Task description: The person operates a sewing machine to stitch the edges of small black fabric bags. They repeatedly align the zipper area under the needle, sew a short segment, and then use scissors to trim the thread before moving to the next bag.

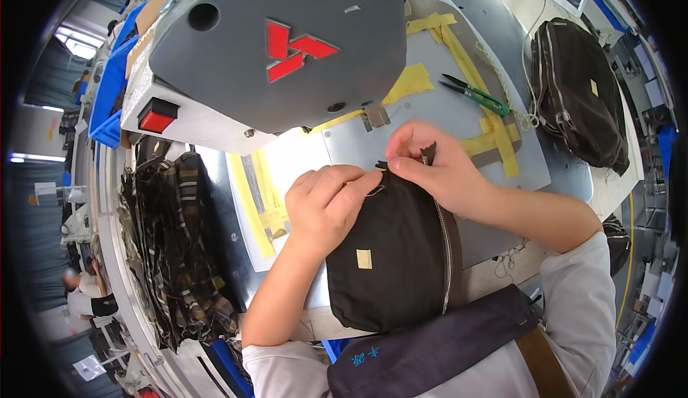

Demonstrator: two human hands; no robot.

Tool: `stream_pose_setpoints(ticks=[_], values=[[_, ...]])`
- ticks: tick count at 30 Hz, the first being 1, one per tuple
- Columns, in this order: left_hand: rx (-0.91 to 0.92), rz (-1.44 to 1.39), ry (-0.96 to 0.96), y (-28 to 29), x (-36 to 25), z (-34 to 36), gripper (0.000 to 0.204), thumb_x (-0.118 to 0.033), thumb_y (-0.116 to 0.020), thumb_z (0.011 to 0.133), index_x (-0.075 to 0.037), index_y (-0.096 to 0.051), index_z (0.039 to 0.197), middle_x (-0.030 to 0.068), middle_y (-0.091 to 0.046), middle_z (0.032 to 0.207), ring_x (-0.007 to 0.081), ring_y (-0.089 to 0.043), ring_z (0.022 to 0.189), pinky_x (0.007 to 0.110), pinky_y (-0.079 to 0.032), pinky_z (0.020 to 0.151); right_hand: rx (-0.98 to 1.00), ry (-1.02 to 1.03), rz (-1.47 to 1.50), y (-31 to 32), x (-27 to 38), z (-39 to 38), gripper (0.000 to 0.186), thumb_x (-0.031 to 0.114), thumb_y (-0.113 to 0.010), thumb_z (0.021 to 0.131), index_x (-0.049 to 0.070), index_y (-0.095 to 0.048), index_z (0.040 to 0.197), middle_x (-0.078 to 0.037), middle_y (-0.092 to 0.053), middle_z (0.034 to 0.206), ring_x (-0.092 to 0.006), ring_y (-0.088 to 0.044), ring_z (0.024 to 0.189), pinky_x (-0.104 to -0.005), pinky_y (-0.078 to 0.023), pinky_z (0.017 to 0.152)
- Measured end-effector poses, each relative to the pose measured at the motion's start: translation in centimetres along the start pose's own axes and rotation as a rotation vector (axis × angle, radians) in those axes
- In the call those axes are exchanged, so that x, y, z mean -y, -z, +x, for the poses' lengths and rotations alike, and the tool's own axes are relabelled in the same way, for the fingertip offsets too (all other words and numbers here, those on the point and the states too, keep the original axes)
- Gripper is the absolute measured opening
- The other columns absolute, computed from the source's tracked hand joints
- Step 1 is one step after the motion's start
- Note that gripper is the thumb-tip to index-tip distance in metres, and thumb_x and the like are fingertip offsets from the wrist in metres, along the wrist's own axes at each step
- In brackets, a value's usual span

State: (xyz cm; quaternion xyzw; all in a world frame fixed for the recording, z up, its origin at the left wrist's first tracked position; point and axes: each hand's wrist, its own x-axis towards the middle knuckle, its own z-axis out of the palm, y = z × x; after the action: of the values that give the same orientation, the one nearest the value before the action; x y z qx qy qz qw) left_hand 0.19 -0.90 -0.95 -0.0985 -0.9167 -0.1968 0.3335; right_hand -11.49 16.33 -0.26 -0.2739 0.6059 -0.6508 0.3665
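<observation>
A dark brown fabric bag (394, 254) lies in front of me at the table's near edge. A metal zipper (447, 254) runs down its right side, and a small pale yellow patch (364, 259) shows on its face. My left hand (326, 201) is closed, pinching the bag's top edge between thumb and fingers. Right beside it, my right hand (433, 168) pinches the same top edge, with the fingertips of both hands almost meeting. A short dark end of fabric or zipper tape (428, 153) sticks up by the right fingers.
A grey sewing machine head (236, 75) with a red button (158, 115) overhangs the work plate (516, 150), which bears yellow tape (505, 140). Green-handled thread snips (476, 95) lie to the right. Another dark bag (580, 93) stands far right; plaid fabric (179, 233) is piled left.
</observation>
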Motion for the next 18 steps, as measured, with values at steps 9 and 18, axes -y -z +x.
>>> stream_pose_setpoints(ticks=[9,18], values=[[0.125,-0.535,0.233,0.1,0.6,0.1,0.022,0.000,-0.081,0.069,-0.004,-0.064,0.083,0.0079,-0.068,0.081,0.0173,-0.065,0.073,0.027,-0.051,0.063,0.292,0.197,-0.399,1.7,1.4,0.6,0.011,0.011,-0.068,0.088,0.002,-0.070,0.093,-0.004,-0.068,0.083,-0.0070,-0.061,0.072,-0.0240,-0.047,0.060],[0.192,-0.802,0.324,0.2,0.8,0.0,0.019,0.000,-0.081,0.071,-0.004,-0.065,0.082,0.0083,-0.068,0.080,0.0174,-0.064,0.073,0.027,-0.050,0.064,0.342,0.083,-0.290,1.7,1.8,0.2,0.008,0.009,-0.070,0.084,0.003,-0.070,0.090,-0.005,-0.069,0.080,-0.0102,-0.061,0.067,-0.0248,-0.047,0.060]])
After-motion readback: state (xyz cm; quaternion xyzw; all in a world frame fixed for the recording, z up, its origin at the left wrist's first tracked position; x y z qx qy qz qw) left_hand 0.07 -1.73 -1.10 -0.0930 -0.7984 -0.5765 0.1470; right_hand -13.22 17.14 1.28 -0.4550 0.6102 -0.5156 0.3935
